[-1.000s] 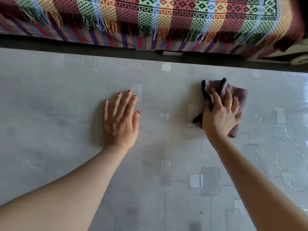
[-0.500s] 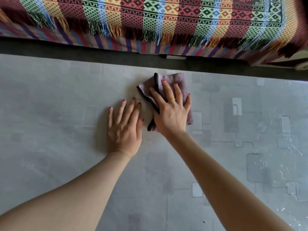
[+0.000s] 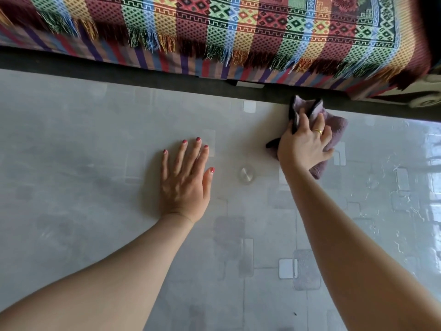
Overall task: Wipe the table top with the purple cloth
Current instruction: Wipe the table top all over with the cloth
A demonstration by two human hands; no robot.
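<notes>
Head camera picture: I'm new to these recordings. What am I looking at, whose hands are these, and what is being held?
The camera is worn on a person's head and looks down at their own two bare hands; there is no machine here. The left hand lies flat, fingers spread, on the grey glossy table top. The right hand presses a bunched purple cloth with dark edging near the table's far edge. A small round metal disc shows between the hands. Beyond the table hangs a colourful fringed woven throw.
</notes>
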